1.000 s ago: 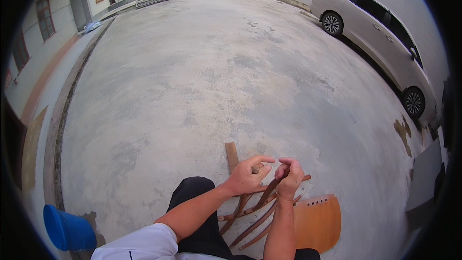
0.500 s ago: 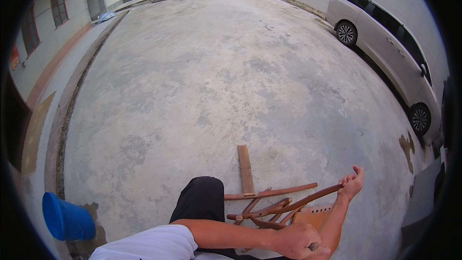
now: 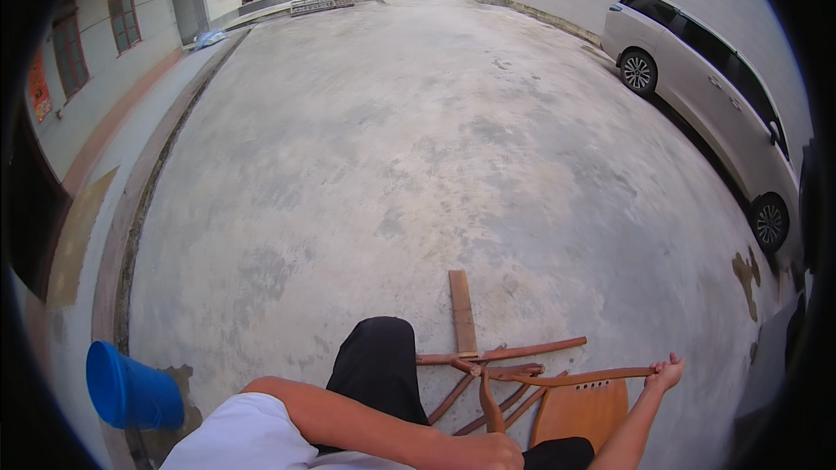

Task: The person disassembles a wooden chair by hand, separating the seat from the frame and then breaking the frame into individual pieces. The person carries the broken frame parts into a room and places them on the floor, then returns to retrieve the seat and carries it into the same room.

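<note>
Head view shows your left hand (image 3: pixel 492 453) closed around the lower end of a brown wooden chair piece (image 3: pixel 488 396) at the bottom edge, while your right hand (image 3: pixel 666 374) grips the far end of a curved wooden rail (image 3: pixel 575 377), fingers partly spread above it. The broken chair frame (image 3: pixel 501 357) lies on the concrete ground (image 3: pixel 418 165) just ahead of your knee, beside the orange seat board (image 3: pixel 579 413) and a loose flat plank (image 3: pixel 461 313). Keep both grips firm near the ends, brace the frame low, and move slowly so the loose joints don't twist apart.
</note>
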The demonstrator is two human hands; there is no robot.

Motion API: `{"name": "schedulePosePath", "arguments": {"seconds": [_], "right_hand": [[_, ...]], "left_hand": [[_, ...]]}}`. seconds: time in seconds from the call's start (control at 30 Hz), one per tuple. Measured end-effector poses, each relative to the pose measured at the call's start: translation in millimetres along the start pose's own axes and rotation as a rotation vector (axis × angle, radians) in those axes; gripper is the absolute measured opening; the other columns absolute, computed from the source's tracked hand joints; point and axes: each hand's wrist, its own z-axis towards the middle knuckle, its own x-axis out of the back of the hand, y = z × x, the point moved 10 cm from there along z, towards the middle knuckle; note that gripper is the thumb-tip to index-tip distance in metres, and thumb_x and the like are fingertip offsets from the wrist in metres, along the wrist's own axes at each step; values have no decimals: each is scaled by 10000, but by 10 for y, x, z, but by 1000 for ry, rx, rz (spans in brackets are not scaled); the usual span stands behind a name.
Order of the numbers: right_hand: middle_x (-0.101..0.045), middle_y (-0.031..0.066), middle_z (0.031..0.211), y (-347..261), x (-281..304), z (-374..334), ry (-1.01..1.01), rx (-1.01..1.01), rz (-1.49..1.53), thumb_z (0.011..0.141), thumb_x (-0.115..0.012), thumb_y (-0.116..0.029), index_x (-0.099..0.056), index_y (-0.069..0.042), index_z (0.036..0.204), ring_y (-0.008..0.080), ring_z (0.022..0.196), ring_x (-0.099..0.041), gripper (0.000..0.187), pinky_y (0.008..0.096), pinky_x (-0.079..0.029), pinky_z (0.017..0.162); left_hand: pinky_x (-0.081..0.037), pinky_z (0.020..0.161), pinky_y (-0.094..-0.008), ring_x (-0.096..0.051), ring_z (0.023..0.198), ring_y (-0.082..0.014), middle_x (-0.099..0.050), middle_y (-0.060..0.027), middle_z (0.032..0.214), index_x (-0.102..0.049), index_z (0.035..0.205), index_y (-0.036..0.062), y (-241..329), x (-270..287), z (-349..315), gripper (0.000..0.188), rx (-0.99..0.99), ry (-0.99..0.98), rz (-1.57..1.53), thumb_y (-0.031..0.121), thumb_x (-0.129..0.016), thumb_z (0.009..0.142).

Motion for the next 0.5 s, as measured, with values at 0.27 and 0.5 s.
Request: {"name": "schedulePosePath", "arguments": {"seconds": [0.27,0.5], "right_hand": [[-284,-4,633,-1079,1463,95,378,284,141,1045,-342,-332,-508,64,1185,125,449,-265,452,313,-336,427],[-275,-18,566,-872,1159,-176,23,218,273,1047,-349,-344,-542,24,1042,121,456,-270,416,321,-329,472]], "left_hand": [[-364,553,-460,-442,475,-221,-382,-10,498,-349,559,118,958,3144,-515,484,291,849,-35,267,-659,898],[-351,462,-254,-315,421,-94,-325,15,495,-298,608,164,296,2834,-615,496,79,611,339,300,-275,1085]]}}
